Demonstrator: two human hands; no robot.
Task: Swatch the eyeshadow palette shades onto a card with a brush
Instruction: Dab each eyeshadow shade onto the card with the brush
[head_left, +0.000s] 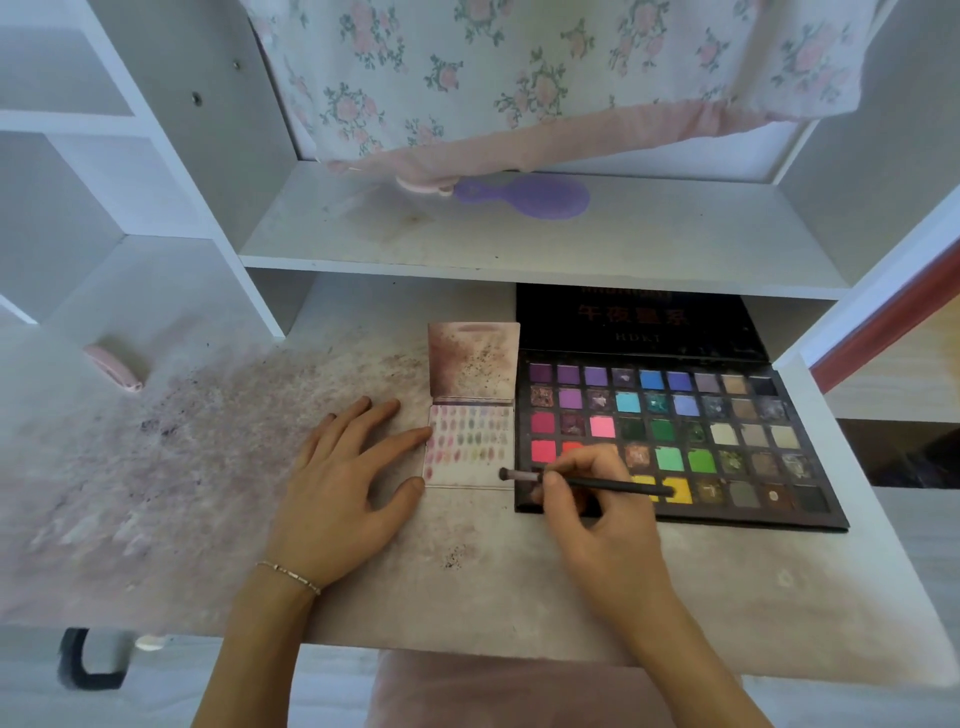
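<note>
**Brush over card edge, left hand steadying**

Right now my right hand (597, 512) pinches the brush (587, 483), thumb and fingers curled round the dark handle near the ferrule. The handle runs out to the right across the lower rows of the eyeshadow palette (675, 436); the tip points left and sits at the lower right corner of the card (470, 447), right where card meets palette. Can't tell if the bristles actually touch the card.

My left hand (345, 488) lies flat on the desk (208, 467), fingers straight and spread, index fingertip and thumb tip touching the card's left edge. Thin bracelet (288, 571) on that wrist.

Card is a small fold-open piece, lower leaf covered in rows of little colour smudges, upper leaf stained brownish-pink. It lies just left of the palette, touching it. Palette is open, black lid propped back under the shelf (519, 244), pans purple, blue, green, pink, yellow, neutrals.

Desk is dusted with pinkish-purple powder. Purple hairbrush (530, 196) on the shelf, below a floral cloth (545, 78). Pink object (114, 369) at far left.
</note>
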